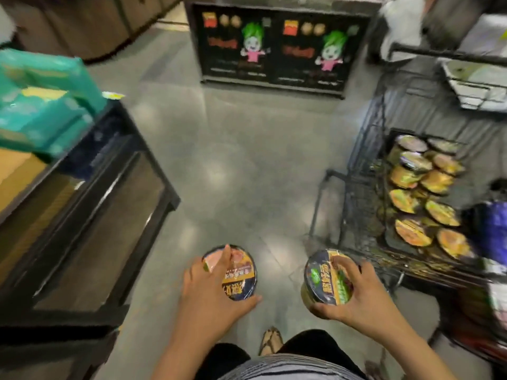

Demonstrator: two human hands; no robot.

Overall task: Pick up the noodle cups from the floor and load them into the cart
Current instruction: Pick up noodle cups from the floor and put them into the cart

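Both hands full: left hand (211, 289) grips the first noodle cup (242, 275) from above, fingers curled over its lid. Right hand (359, 294) wraps round the second noodle cup (319, 281), which is tilted. I'm holding both above the floor (233, 160), just left of the cart (354, 171). Stacked cups (428, 193) lie in its basket. Heavy motion blur, lid print unreadable; the cart's right side is cut off.

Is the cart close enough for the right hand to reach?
Probably yes. The right hand, gripping a noodle cup, is just beside the cart, nothing stands between them, and the cart's top looks open.
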